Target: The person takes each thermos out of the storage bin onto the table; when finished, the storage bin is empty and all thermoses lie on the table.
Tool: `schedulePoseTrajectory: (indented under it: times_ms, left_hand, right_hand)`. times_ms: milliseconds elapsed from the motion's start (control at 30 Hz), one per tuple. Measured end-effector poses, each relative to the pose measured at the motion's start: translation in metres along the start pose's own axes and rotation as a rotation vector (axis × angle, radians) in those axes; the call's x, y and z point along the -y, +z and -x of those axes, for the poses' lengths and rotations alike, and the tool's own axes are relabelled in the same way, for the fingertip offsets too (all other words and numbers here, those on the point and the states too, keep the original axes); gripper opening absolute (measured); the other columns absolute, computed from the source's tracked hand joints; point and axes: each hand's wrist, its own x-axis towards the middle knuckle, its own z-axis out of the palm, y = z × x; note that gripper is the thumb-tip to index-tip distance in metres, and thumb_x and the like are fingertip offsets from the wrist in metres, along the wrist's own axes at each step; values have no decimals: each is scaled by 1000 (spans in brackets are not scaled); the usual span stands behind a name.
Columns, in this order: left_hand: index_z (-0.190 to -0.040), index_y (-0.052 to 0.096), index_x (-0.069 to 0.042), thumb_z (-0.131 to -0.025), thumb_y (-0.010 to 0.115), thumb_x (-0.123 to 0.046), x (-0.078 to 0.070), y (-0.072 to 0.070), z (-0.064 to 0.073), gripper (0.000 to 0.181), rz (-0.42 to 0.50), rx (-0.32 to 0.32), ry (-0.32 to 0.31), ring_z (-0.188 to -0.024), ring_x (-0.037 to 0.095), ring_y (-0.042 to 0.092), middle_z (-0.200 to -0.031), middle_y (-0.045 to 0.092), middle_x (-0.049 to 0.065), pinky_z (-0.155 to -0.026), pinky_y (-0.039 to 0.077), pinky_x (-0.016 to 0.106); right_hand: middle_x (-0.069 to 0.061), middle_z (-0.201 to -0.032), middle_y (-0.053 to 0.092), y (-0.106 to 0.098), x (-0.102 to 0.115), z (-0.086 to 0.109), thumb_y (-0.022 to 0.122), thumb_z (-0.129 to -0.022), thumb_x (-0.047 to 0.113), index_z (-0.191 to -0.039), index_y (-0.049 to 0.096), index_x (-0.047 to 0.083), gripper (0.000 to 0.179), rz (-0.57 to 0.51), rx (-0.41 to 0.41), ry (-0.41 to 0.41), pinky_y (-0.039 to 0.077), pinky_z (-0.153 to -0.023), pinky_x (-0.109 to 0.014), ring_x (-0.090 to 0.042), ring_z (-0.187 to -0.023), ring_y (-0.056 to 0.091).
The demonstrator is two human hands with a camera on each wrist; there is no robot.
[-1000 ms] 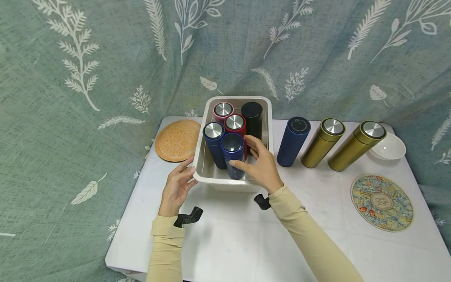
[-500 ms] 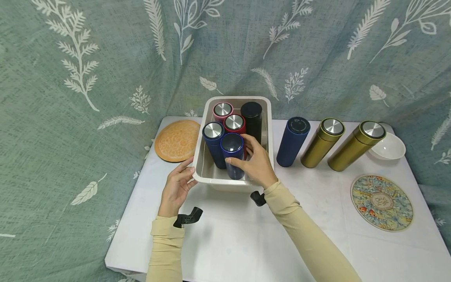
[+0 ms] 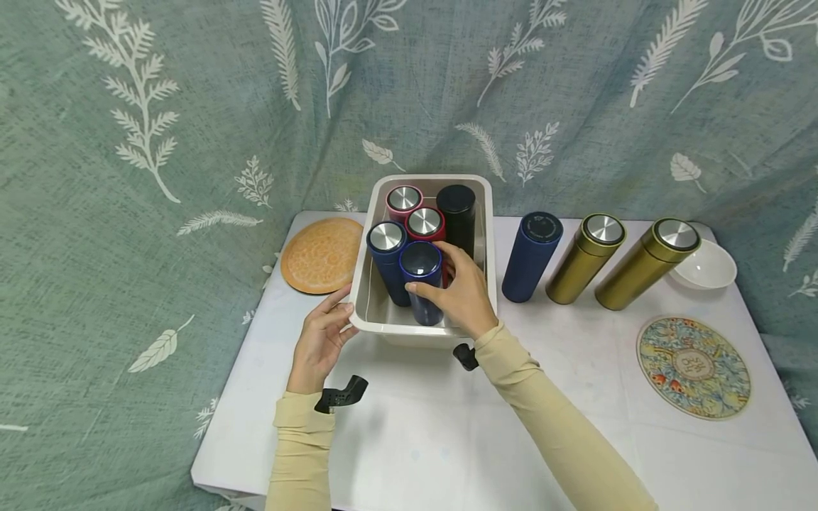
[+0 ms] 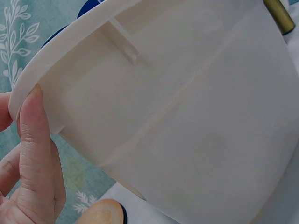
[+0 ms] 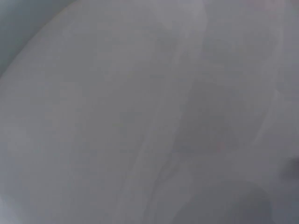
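A white plastic bin [image 3: 409,329] stands on the table with several thermos flasks upright inside. My right hand [image 3: 465,292] reaches over its near rim and grips a shiny blue thermos flask [image 3: 422,261], thumb on the near side and fingers behind. Beside that flask are a matte blue flask [image 3: 387,237], a red one [image 3: 426,223], a pink one [image 3: 405,199] and a black one [image 3: 456,200]. My left hand [image 3: 317,346] pinches the bin's near-left corner; the left wrist view shows its fingers [image 4: 33,140] on the rim. The right wrist view holds only a blurred pale surface.
Right of the bin stand a blue flask [image 3: 530,259] and two gold flasks [image 3: 584,261], with a white bowl [image 3: 706,268] behind. A round patterned mat [image 3: 693,365] lies at the right, an orange round board [image 3: 322,255] at the left. A leaf-print cloth [image 3: 422,85] hangs behind the table.
My right hand has moved slightly left and closed in around the shiny blue thermos flask. The left hand stays at the bin's corner.
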Motion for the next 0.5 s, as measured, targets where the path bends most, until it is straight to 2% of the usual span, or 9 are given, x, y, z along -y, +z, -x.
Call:
schedulePoseTrajectory:
  times_ms: [200,500]
  left_hand:
    - [-147,43,-3,-100,49,1,-1,1,1,48,4,-3,1,-84,8,68,-89,69,-4,-68,59,20]
    - [-140,51,-8,-99,50,2,0,2,0,42,8,-1,10,-84,8,68,-91,69,-2,-67,59,19]
  right_hand:
    - [-14,-142,56,0,-1,-1,90,-74,32,-143,51,11,82,54,1,-14,48,-112,-39,-28,-132,56]
    - [-15,-142,56,-1,-2,0,91,-74,26,-141,50,9,80,-19,12,-4,47,-113,-37,-35,-131,57]
